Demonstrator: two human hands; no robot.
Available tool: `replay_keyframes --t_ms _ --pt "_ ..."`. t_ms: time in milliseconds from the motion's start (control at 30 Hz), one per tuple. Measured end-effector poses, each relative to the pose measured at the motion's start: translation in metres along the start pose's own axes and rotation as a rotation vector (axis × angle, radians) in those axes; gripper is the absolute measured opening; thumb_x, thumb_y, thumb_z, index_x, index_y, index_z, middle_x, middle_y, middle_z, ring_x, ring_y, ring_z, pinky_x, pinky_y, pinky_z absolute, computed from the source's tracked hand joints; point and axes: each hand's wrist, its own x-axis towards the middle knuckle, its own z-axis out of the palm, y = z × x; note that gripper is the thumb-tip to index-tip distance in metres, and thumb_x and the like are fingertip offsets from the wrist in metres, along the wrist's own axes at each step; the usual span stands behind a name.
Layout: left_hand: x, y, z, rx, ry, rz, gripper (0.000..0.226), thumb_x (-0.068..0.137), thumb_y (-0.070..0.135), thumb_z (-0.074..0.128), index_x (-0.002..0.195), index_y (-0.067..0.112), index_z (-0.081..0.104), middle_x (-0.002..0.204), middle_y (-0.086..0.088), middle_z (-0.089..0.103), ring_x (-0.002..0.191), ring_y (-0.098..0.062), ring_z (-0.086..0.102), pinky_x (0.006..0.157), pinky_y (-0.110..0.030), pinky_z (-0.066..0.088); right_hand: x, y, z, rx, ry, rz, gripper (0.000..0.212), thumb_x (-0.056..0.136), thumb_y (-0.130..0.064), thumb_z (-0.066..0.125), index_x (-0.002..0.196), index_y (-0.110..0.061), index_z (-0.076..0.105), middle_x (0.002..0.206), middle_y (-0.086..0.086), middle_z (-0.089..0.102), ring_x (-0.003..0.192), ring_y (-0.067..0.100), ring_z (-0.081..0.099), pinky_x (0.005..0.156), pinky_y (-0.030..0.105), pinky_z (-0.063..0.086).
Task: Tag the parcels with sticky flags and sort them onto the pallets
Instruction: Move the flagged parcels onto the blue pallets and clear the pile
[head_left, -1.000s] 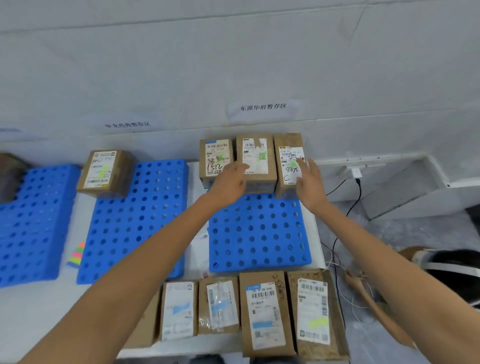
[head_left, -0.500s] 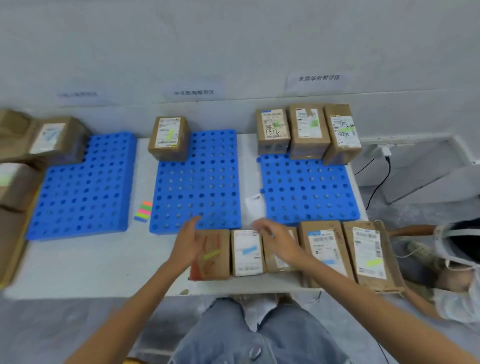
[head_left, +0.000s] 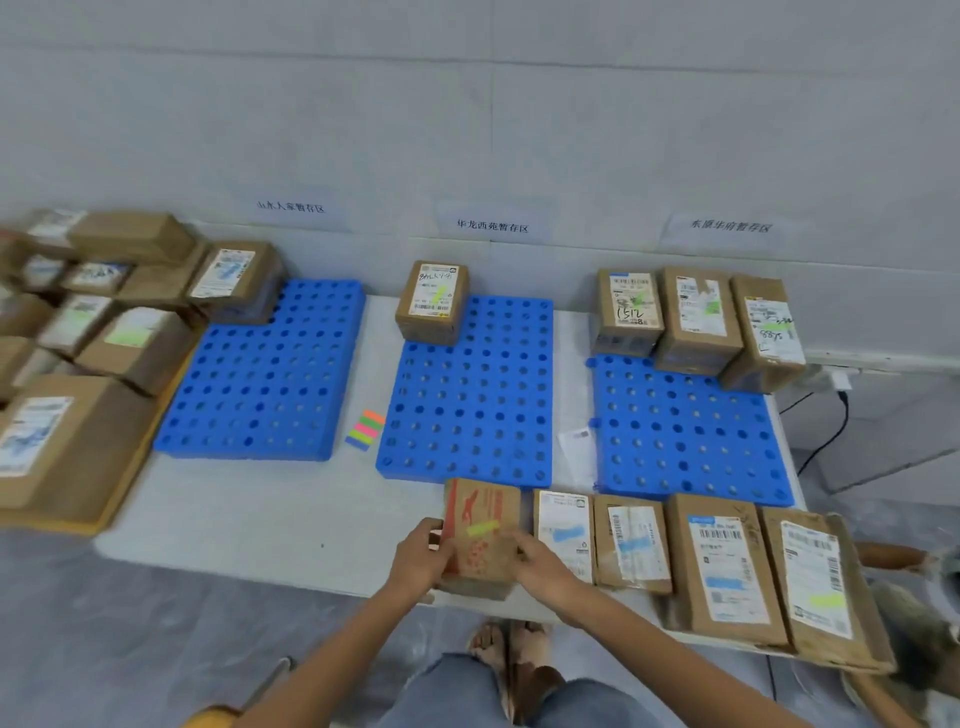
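A white table (head_left: 270, 514) stands against a pale wall (head_left: 467, 104) that carries three paper signs. Three blue perforated pallets lie on the table side by side: the left pallet (head_left: 265, 379) with one parcel at its far left corner, the middle pallet (head_left: 472, 395) with a single flagged parcel (head_left: 432, 301) at its far left corner, and the right pallet (head_left: 685, 431) with three flagged parcels (head_left: 696, 317) in a row along its far edge. A heap of brown boxes (head_left: 78, 322) crowds the table's left end. Along the near edge, a row of four labelled parcels (head_left: 691, 561) lies flat, just right of the one being handled. That brown parcel (head_left: 480, 535), printed in red and bearing a yellow-green flag (head_left: 483, 529), sits at the near edge in front of the middle pallet, gripped from both sides: the left hand (head_left: 418, 558) is curled around its left edge and the right hand (head_left: 540, 564) is pressed against its right edge. A small pad of coloured sticky flags (head_left: 366, 429) rests between the left and middle pallets.
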Motion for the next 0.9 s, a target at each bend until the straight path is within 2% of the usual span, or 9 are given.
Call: replay_keyframes --t_ms 167,267,367,500,567,633,767,833,900 --pt "0.004 0.002 -0.049 -0.065 -0.109 0.107 0.025 0.091 0.024 0.062 0.113 0.013 0.056 0.113 -0.007 0.063 0.095 -0.021 0.065 0.081 -0.037 0.057 -0.004 -0.022 -0.014 -0.032 -0.004 -0.174 0.037 0.100 -0.006 0.035 0.135 -0.012 0.044 0.132 0.000 0.047 0.105 0.001 0.048 0.072 -0.004 0.038" --pt "0.010 0.023 -0.069 -0.152 -0.112 0.182 0.027 0.090 0.018 0.063 0.115 0.012 0.055 0.116 -0.009 0.061 0.095 -0.021 0.066 0.078 -0.035 0.058 0.000 -0.040 -0.030 -0.052 0.073 -0.268 0.040 0.098 -0.007 0.039 0.136 -0.018 0.045 0.130 0.003 0.041 0.122 0.012 0.043 0.088 0.004 0.035" --pt "0.022 0.056 -0.081 -0.201 -0.053 0.303 0.038 0.091 0.016 0.060 0.127 0.021 0.047 0.120 -0.012 0.057 0.099 -0.021 0.064 0.077 -0.030 0.058 0.011 -0.060 -0.052 -0.080 0.136 -0.350 0.042 0.099 -0.010 0.040 0.139 -0.024 0.041 0.118 0.003 0.038 0.114 0.011 0.042 0.092 0.009 0.031" --pt "0.051 0.100 -0.079 -0.042 -0.022 0.560 0.069 0.089 0.038 0.051 0.149 0.023 0.022 0.125 0.006 0.048 0.105 -0.007 0.056 0.079 -0.012 0.051 0.042 -0.086 -0.076 -0.096 0.232 -0.403 0.048 0.099 -0.003 0.037 0.145 -0.015 0.030 0.126 0.002 0.029 0.123 0.014 0.035 0.095 0.007 0.028" --pt "0.073 0.114 -0.072 0.105 -0.002 0.646 0.062 0.095 0.023 0.051 0.149 0.020 0.020 0.126 0.000 0.047 0.109 -0.013 0.053 0.085 -0.008 0.044 0.059 -0.097 -0.082 -0.135 0.258 -0.428 0.054 0.097 0.002 0.036 0.147 -0.014 0.024 0.137 0.001 0.022 0.130 0.012 0.026 0.103 0.011 0.025" --pt "0.102 0.120 -0.069 0.198 0.004 0.693 0.063 0.094 0.004 0.052 0.148 0.019 0.024 0.127 -0.007 0.046 0.111 -0.013 0.048 0.093 -0.013 0.041 0.082 -0.104 -0.090 -0.172 0.300 -0.470 0.060 0.095 0.007 0.037 0.148 -0.012 0.017 0.148 0.008 0.016 0.137 0.018 0.023 0.112 0.022 0.026" --pt "0.158 0.128 -0.075 0.277 0.000 0.639 0.055 0.095 0.003 0.047 0.145 0.021 0.034 0.129 -0.008 0.051 0.113 -0.017 0.052 0.095 -0.019 0.044 0.124 -0.119 -0.102 -0.207 0.369 -0.348 0.056 0.093 0.008 0.038 0.146 -0.002 0.020 0.153 0.016 0.015 0.143 0.026 0.017 0.115 0.027 0.017" --pt "0.184 0.132 -0.079 0.469 0.017 0.619 0.054 0.096 0.009 0.048 0.145 0.025 0.034 0.130 -0.004 0.050 0.113 -0.020 0.053 0.090 -0.024 0.046 0.145 -0.116 -0.108 -0.243 0.351 -0.354 0.057 0.094 0.010 0.036 0.146 -0.003 0.017 0.150 0.008 0.018 0.139 0.017 0.018 0.109 0.011 0.022" --pt "0.208 0.135 -0.083 0.725 0.049 0.635 0.057 0.095 0.012 0.051 0.146 0.026 0.031 0.129 -0.005 0.050 0.112 -0.024 0.051 0.088 -0.031 0.047 0.161 -0.113 -0.110 -0.298 0.314 -0.344 0.059 0.095 0.012 0.033 0.146 -0.002 0.007 0.144 0.000 0.012 0.131 0.005 0.015 0.090 -0.007 0.025"
